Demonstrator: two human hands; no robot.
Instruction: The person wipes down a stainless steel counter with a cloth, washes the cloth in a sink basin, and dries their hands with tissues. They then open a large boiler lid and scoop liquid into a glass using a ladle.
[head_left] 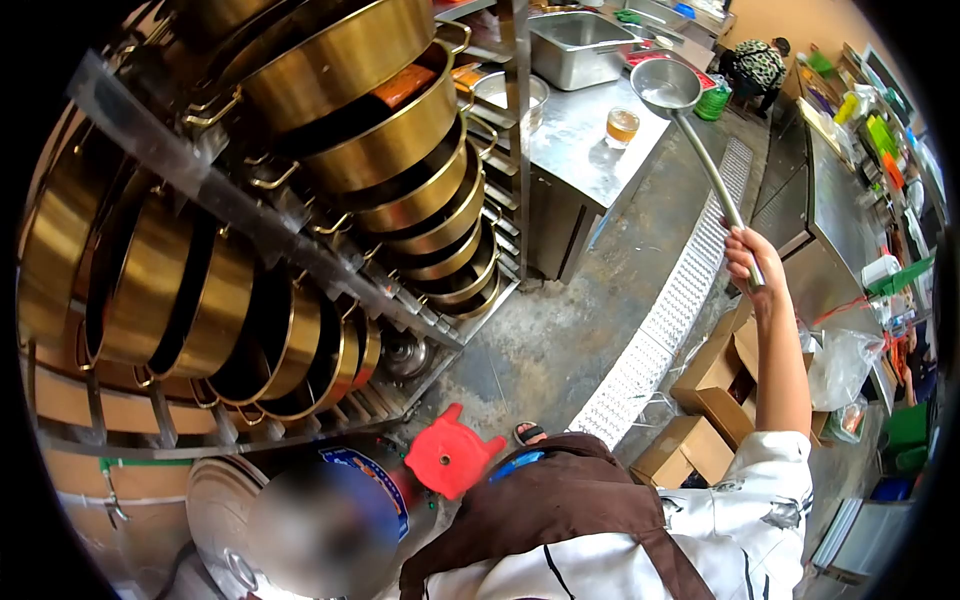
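My right hand (752, 262) is wrapped round the long metal handle of a ladle (666, 86), held out at arm's length. The round bowl of the ladle is up near the steel counter (570, 150), over the floor beside its edge, and looks empty. A glass of amber liquid (621, 126) stands on that counter, left of the ladle's handle. My left hand is not in view. Brown apron cloth and a white patterned sleeve show at the bottom.
Brass-coloured pots (385, 150) fill a metal rack on the left. A red stool (447, 452) and a blue-labelled container (375, 490) stand below. Open cardboard boxes (685, 450) lie beside the drain grating (655, 330). A person (757, 68) crouches at the far end.
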